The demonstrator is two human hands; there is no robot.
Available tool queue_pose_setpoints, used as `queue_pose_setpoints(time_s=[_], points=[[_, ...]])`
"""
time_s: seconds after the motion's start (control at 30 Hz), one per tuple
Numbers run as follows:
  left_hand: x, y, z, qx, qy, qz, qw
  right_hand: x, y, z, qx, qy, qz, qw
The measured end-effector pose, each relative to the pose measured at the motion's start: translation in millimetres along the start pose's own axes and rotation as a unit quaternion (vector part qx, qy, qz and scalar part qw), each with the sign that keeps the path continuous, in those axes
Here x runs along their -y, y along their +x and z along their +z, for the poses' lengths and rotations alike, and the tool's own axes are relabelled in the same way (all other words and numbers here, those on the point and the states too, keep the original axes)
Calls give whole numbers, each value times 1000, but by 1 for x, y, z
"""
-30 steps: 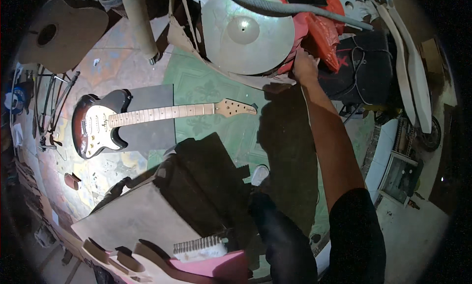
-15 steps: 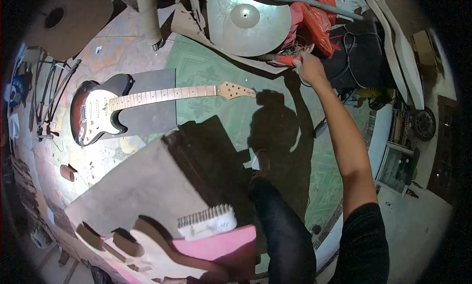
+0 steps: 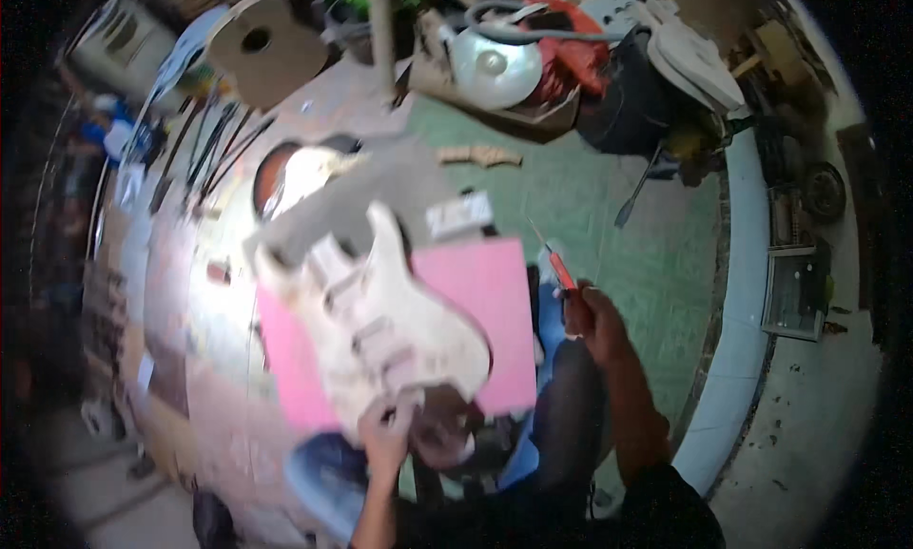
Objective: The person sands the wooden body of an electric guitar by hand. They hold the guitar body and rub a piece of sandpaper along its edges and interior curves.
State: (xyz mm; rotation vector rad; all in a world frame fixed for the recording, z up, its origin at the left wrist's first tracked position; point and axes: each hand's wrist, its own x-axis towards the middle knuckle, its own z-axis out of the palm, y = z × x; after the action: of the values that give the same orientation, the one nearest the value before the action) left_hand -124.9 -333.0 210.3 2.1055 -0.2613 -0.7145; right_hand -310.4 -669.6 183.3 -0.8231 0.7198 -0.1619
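From the person's head, the left 1 of 2 side-by-side fisheye cameras looks down and out toward 12 o'clock, with the person's legs point(image 3: 325, 475) low in its view, around 6 o'clock. The pale guitar body point(image 3: 433, 326) lies near the lens, toward 7 o'clock from centre, while a pale round disc point(image 3: 495, 72) at 12 o'clock and a framed panel point(image 3: 797, 292) at 3 o'clock sit farther off.

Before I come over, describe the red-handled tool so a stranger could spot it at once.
Find the pink board under the pale guitar body. Just to the board's right, the right hand grips the red-handled tool. Its colour and thin shaft set it apart from the dark, flat-ended tool farther off.
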Motion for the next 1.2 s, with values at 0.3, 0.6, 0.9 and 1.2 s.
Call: queue_pose_setpoints(time_s=[0.3, 0.6, 0.9, 1.2], points=[[-8, -107, -11, -116, -60, 129, 983, -89, -232, 190, -1, -347, -92, 933], [2, -157, -23, -159, -11, 217, 963, -147, -265, 199, 5, -409, -93, 908], [6, -170, -21, -163, -10, 227, 960, -146, -279, 203, 6, -465, -99, 880], [1, -172, -20, -163, 2, 227, 960, -148, -280, 198, -5, -481, -94, 872]])
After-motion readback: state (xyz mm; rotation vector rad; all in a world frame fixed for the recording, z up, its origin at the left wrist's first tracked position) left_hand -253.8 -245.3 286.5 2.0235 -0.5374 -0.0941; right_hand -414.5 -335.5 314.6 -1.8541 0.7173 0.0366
